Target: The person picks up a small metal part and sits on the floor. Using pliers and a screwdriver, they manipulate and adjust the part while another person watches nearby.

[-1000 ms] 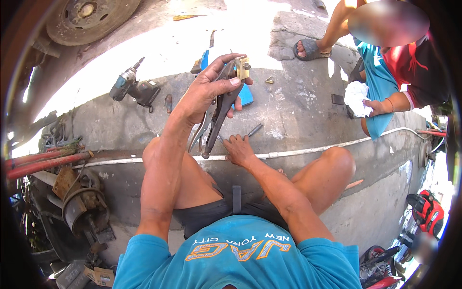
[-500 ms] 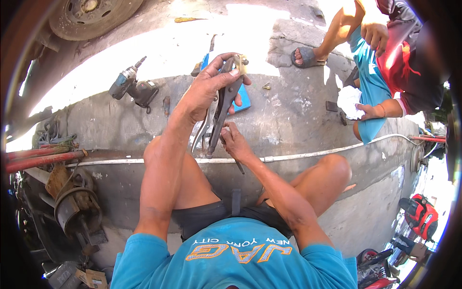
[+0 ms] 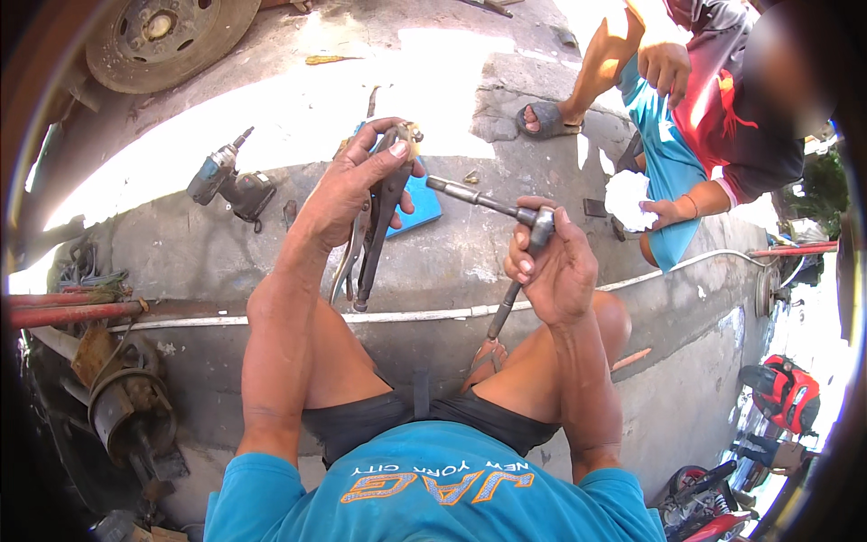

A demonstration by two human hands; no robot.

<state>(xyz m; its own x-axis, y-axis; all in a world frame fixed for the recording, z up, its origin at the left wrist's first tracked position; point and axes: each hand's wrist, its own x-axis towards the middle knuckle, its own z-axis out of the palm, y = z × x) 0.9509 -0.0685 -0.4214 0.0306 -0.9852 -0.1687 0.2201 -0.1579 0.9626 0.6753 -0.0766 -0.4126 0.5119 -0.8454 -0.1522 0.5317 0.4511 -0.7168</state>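
Note:
My left hand (image 3: 361, 176) is closed around locking pliers (image 3: 390, 191), their long handles pointing down towards me. At the jaw end, by my fingertips, is a small yellowish fitting (image 3: 412, 137); how it is gripped is partly hidden by my fingers. In my right hand (image 3: 562, 275) is a socket wrench (image 3: 483, 200), held at its head. Its extension and socket point left towards the pliers and stay apart from the fitting. The wrench's handle slants down below my fingers.
A blue flat box (image 3: 421, 210) lies on the concrete beyond the pliers. A cordless impact driver (image 3: 226, 181) rests at left, near a wheel (image 3: 163, 41). A white pipe (image 3: 424, 316) crosses the ground. At right, another person's hand (image 3: 670, 213) holds a white bundle (image 3: 626, 200).
My right hand has risen from beside the pliers' handles and moved right, with the socket wrench now plainly visible. The pliers sit slightly lower and further left in view.

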